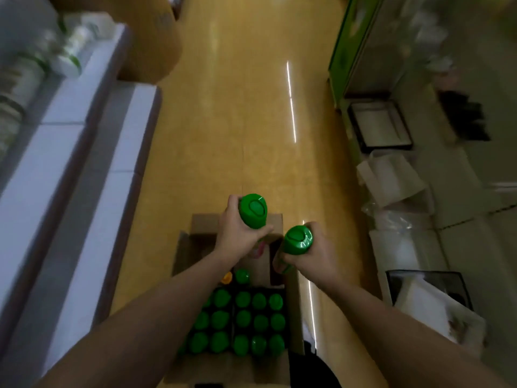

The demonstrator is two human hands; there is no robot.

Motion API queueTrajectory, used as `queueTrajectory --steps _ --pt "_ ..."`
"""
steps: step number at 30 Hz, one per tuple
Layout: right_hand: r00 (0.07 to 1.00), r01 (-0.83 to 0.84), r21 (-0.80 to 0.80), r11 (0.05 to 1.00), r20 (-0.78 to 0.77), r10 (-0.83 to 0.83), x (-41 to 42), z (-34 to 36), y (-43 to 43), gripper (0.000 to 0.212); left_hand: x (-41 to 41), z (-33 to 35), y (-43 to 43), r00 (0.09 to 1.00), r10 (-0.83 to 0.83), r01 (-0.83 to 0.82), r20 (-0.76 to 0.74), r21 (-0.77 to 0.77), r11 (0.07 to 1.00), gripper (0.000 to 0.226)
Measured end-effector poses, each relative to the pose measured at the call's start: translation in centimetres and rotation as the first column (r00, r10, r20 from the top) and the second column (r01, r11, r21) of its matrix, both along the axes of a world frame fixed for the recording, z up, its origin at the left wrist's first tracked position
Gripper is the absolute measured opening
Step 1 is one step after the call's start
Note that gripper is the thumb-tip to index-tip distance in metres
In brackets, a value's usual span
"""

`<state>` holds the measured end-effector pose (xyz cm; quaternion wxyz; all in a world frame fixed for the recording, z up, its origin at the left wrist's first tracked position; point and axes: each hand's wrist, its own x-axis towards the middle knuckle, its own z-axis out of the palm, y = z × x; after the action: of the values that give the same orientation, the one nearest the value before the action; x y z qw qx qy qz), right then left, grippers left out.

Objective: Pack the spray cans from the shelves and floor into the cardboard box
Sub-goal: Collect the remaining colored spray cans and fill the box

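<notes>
An open cardboard box [184, 247] stands on the floor below me. Several green-capped spray cans [243, 320] stand upright in rows in its near part; one lone green cap [242, 276] and an orange cap [227, 278] sit further in. My left hand [237, 233] grips a green-capped spray can [253, 210] upright above the box's far end. My right hand [310, 252] grips a second green-capped can [298, 239] above the box's right edge. The can bodies are mostly hidden by my fingers.
White shelves [92, 152] with blurred green-and-white cans [70, 54] run along the left. A brown cardboard shape [151, 37] lies at the top left. On the right are a green shelf unit [347, 51], open trays [377, 127] and plastic bags [391, 180]. A yellow floor [237, 121] stretches ahead.
</notes>
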<state>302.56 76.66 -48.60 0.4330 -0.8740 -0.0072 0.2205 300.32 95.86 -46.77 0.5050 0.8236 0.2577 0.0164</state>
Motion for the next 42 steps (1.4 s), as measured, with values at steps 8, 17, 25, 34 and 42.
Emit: queueTrajectory --steps 8,17,25,34,42 --pt "0.99 -0.049 -0.014 0.999 -0.131 0.047 1.4 -19.0 -0.8 0.062 -0.1 -18.9 -0.9 0.989 0.078 -0.07 -0.127 0.069 0.995 0.081" --pt "0.992 -0.054 -0.029 0.998 -0.12 0.05 0.1 -30.6 -0.3 0.062 -2.3 -32.3 -1.1 0.966 -0.113 0.128 -0.233 0.052 0.99 0.084" --pt "0.974 -0.198 -0.094 0.976 -0.129 0.185 -0.9 -36.7 0.1 0.073 -3.9 -38.4 0.3 0.797 -0.497 0.537 -0.344 0.025 0.843 0.079" --pt "0.92 -0.347 -0.103 0.932 -0.231 0.317 -1.7 -39.1 0.9 0.075 -3.3 -40.4 2.5 0.487 -0.654 0.842 -0.579 0.112 0.528 0.074" --pt "0.889 -0.383 -0.125 0.915 -0.319 0.329 -1.6 -39.9 1.3 0.08 -2.4 -41.5 2.4 0.387 -0.617 0.891 -0.685 0.105 0.442 0.062"
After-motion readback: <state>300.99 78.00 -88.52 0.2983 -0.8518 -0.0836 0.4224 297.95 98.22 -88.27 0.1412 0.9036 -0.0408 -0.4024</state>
